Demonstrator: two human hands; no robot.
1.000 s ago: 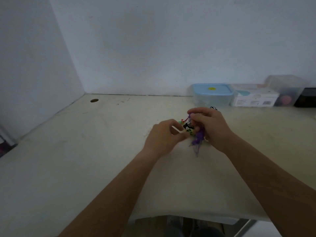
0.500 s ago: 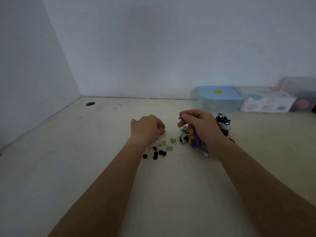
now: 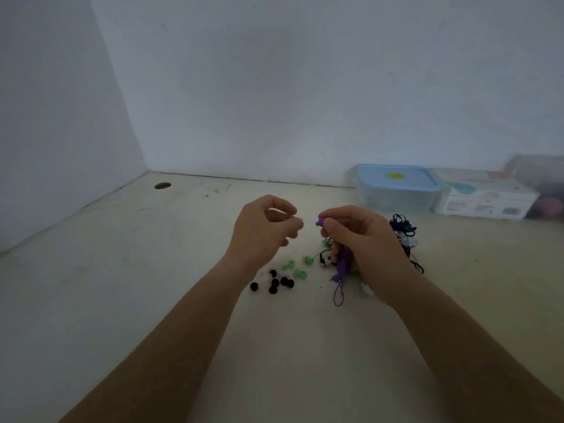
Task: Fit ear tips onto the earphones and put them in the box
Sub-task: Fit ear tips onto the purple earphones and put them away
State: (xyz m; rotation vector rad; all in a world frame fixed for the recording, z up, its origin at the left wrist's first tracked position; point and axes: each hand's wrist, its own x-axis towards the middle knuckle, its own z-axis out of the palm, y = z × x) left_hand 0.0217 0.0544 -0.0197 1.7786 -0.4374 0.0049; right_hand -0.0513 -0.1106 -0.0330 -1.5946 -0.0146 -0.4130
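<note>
**Hands.** The right hand (image 3: 360,239) is raised above the desk (image 3: 183,300) and grips a purple earphone (image 3: 320,222) between thumb and forefinger. The bud juts out to the left of the fingertips, and its cable hangs below the palm. The left hand (image 3: 265,230) is also raised, its fingers curled, with thumb and forefinger pinching a pale ear tip (image 3: 300,222). That piece is blurred, so its identity is a judgement.

**Governing relation.** The pale ear tip lies just left of the bud at about the same height, close to it but not touching. The bud's exposed end faces the left hand, so the closing line appears to run left to right. The left hand is the nearer one to make the approach.

**Step in hand.** The tip is judged not yet seated. The bore of the tip must meet the bud's end squarely, because a skewed push could fold the soft tip or drop it.

**Other items.** Loose black ear tips (image 3: 274,282) and green ear tips (image 3: 294,270) lie on the desk beneath the hands. A dark cable bundle (image 3: 403,227) sits right of the right hand. The blue-lidded box (image 3: 396,184) stands closed against the wall, well beyond the hands.
</note>
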